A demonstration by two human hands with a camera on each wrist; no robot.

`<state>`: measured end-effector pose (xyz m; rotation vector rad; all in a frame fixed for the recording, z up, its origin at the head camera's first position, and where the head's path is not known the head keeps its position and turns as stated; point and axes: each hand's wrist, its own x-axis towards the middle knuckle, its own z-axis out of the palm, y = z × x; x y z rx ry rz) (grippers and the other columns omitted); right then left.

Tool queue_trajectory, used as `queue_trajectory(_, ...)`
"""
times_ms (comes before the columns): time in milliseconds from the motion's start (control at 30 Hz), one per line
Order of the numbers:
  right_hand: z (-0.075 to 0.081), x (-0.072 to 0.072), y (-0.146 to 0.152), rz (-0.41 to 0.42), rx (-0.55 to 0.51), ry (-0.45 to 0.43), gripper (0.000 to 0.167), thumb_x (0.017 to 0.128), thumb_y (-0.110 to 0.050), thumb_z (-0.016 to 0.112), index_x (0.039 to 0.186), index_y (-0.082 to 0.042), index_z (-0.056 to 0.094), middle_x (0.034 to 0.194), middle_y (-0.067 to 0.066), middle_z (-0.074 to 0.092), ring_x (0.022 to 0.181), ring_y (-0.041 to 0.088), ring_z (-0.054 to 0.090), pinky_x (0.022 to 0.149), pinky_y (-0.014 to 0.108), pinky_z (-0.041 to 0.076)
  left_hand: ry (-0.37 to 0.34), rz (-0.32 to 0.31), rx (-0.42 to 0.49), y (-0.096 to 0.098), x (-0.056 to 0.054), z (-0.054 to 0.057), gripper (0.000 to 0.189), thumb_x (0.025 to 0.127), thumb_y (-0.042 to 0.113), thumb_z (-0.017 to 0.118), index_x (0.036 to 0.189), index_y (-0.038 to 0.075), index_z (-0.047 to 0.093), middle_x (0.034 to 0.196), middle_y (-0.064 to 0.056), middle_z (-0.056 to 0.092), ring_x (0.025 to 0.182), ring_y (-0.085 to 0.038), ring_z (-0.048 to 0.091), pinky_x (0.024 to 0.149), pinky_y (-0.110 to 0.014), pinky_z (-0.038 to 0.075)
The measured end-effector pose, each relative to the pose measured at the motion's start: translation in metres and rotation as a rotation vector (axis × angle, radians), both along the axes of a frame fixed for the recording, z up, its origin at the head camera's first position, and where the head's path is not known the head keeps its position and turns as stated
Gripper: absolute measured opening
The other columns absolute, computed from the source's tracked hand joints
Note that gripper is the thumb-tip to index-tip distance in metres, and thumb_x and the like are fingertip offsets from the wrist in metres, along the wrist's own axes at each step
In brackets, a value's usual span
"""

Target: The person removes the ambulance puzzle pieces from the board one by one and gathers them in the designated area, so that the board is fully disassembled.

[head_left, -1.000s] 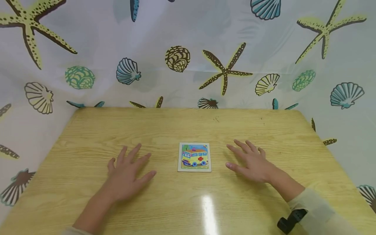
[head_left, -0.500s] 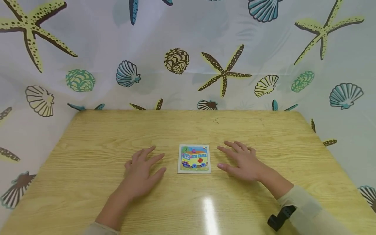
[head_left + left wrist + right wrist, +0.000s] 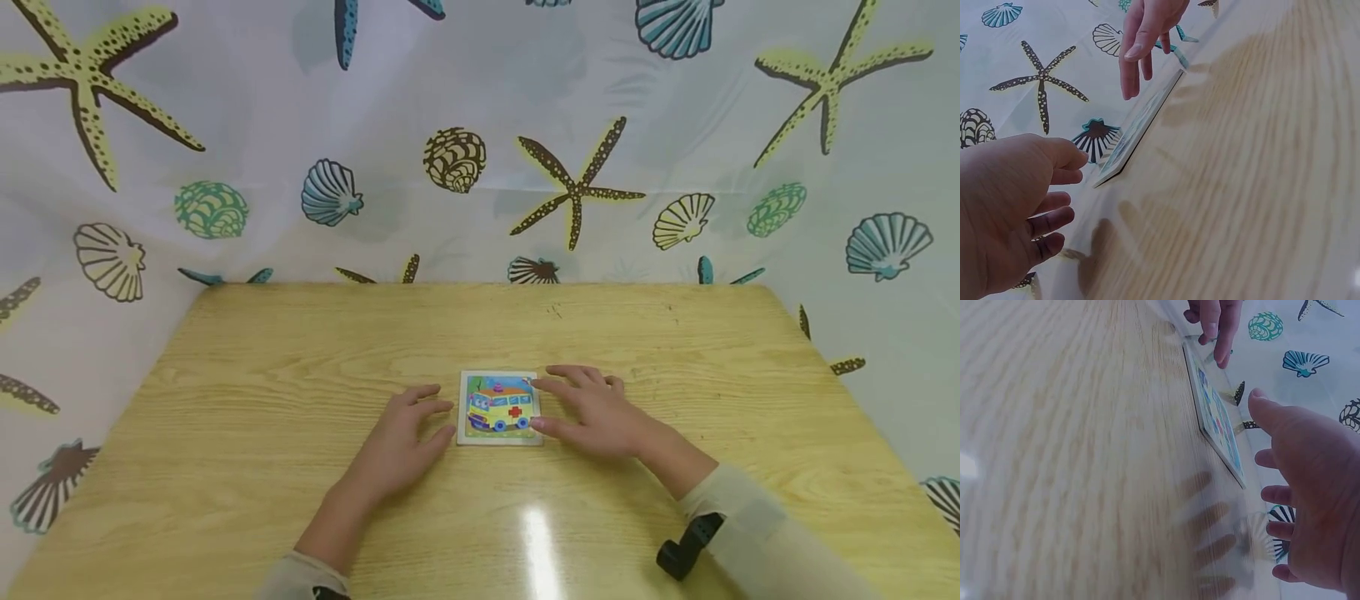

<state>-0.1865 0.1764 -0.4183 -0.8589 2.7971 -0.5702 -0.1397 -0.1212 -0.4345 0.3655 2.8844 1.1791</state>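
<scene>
A small square picture puzzle (image 3: 498, 408) with a cartoon yellow ambulance and a white border lies flat on the wooden table (image 3: 420, 333). My left hand (image 3: 401, 437) is just left of it, relaxed fingers pointing at its left edge. On the other side, my right hand (image 3: 596, 412) overlaps the puzzle's right edge in the head view, thumb and index finger apart. Both wrist views show the hands raised over the tabletop, holding nothing. In the left wrist view the puzzle (image 3: 1138, 131) lies between the two hands; the right wrist view shows its colourful face (image 3: 1216, 415).
A white cloth (image 3: 405, 92) printed with starfish and shells hangs behind the table and along both sides. A black strap device (image 3: 686, 546) sits on the right sleeve. Light glares off the front of the tabletop.
Both hands have moved inward toward the puzzle, the left one rightward and the right one leftward. The puzzle stays in place on the table.
</scene>
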Motion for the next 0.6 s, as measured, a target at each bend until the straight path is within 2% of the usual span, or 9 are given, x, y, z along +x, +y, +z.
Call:
queue_trajectory(33,0.000,-0.001,-0.003,0.005,-0.005,-0.003,0.064,0.096,-0.062,0.052,0.151,-0.028,0.046,0.160,0.007,0.035,0.147,0.036,0.028,0.105,0.068,0.022,-0.005,0.005,0.014,0.001,-0.001,-0.001,0.033,0.094,0.020,0.068,0.123,0.004,0.069,0.146,-0.016,0.052,0.131,-0.037,0.051,0.111,-0.053,0.040)
queue_trajectory(133,0.002,-0.003,-0.010,0.012,-0.012,-0.003,0.063,0.096,-0.060,0.053,0.149,-0.027,0.048,0.159,0.007,0.037,0.146,0.037,0.029,0.105,0.069,0.022,-0.020,0.023,0.044,0.006,-0.003,-0.001,0.031,0.093,0.018,0.069,0.121,0.004,0.070,0.143,-0.014,0.055,0.111,-0.027,0.062,0.094,-0.043,0.052)
queue_trajectory(267,0.005,-0.007,-0.021,0.007,-0.005,-0.007,0.058,0.095,-0.061,0.054,0.144,-0.030,0.053,0.156,0.005,0.041,0.144,0.035,0.032,0.105,0.065,0.024,-0.038,0.027,0.067,0.015,-0.006,0.001,0.029,0.092,0.015,0.070,0.118,0.002,0.072,0.140,-0.014,0.058,0.088,-0.014,0.061,0.077,-0.031,0.052)
queue_trajectory(400,0.005,-0.010,-0.032,0.015,-0.002,-0.022,0.053,0.094,-0.060,0.058,0.140,-0.033,0.057,0.151,0.003,0.045,0.139,0.031,0.036,0.102,0.059,0.025,-0.031,0.035,0.079,0.021,-0.008,-0.001,0.029,0.090,0.014,0.072,0.116,0.001,0.072,0.140,-0.013,0.058,0.082,-0.009,0.058,0.072,-0.025,0.050)
queue_trajectory(600,0.002,-0.014,-0.044,0.063,-0.017,-0.030,0.045,0.097,-0.050,0.059,0.138,-0.029,0.060,0.142,0.004,0.049,0.128,0.029,0.042,0.095,0.054,0.030,0.007,0.047,0.115,0.024,-0.011,-0.009,0.032,0.087,0.012,0.076,0.114,-0.003,0.072,0.137,-0.012,0.060,0.079,-0.009,0.057,0.071,-0.023,0.049)
